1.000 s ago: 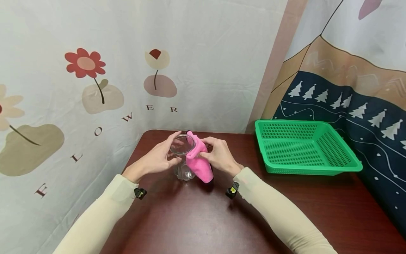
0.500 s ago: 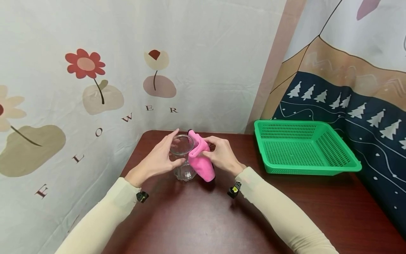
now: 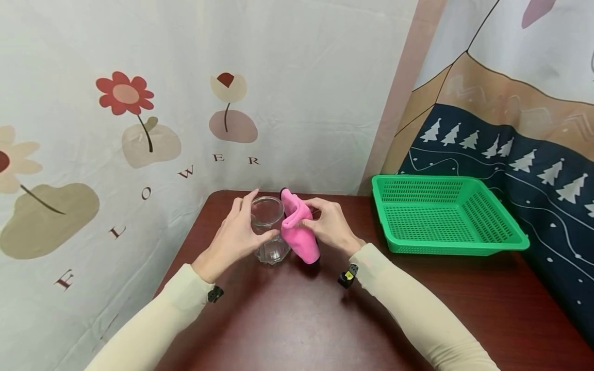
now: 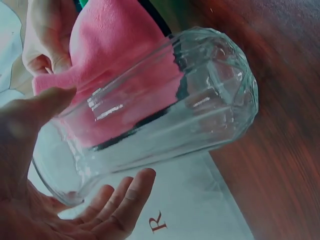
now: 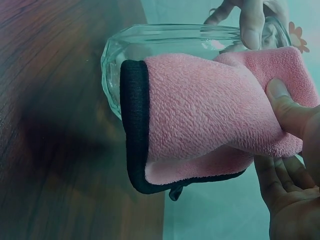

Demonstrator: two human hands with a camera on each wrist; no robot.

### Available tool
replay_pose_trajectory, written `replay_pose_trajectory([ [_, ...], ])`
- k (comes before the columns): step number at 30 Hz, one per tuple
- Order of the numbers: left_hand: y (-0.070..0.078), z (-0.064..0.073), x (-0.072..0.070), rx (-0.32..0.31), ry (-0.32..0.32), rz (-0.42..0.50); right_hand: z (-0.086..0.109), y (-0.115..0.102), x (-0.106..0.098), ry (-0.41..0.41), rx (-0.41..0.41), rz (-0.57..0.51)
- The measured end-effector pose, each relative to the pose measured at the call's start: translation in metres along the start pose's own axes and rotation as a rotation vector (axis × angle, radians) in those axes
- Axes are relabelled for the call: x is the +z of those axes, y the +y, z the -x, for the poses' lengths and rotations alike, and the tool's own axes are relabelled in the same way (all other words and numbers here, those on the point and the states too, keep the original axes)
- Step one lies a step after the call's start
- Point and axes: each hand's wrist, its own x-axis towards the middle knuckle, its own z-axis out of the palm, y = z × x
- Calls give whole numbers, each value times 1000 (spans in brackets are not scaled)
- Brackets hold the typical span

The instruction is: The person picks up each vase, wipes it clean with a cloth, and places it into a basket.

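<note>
Left hand point(image 3: 232, 236) arches around the glass jar point(image 3: 273, 251), thumb in front, other fingers spread at its left; can't tell if they touch the glass. Right hand point(image 3: 331, 226) pinches the pink cloth point(image 3: 300, 243) between thumb and fingers, just right of the jar. Jar stands upright on the wood-grain table point(image 3: 287, 319): clear, round mouth, faceted base. Cloth: fuzzy, folded, dark-edged. Green basket point(image 3: 450, 249), rectangular, perforated walls, well apart at right.

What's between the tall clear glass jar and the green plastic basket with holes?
In the head view: first a fluffy pink cloth with dark edging, then the person's right-hand grip pinching it, then a stretch of reddish-brown wood-grained table.
</note>
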Motion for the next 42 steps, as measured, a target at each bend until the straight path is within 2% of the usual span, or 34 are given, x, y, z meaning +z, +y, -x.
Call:
replay_pose_trajectory([
  [6, 4, -1, 5, -14, 12, 13, 0, 2, -2, 1, 6, -27],
  [14, 0, -3, 8, 17, 7, 34, 0, 4, -4, -4, 14, -34],
  [19, -2, -5, 6, 69, -20, 82, 0, 5, -6, -22, 32, -37],
  [22, -4, -7, 4, 105, -50, 149, 0, 6, -8, -41, 36, -37],
  [27, -8, -12, 0, 144, -117, 241, 0, 7, -11, -63, -4, -29],
  [36, -19, -21, -4, 229, -216, 296, -3, 1, -12, -124, -29, -84],
  [42, -25, -23, -3, 321, -229, 260, -3, -5, -1, -138, -60, -125],
])
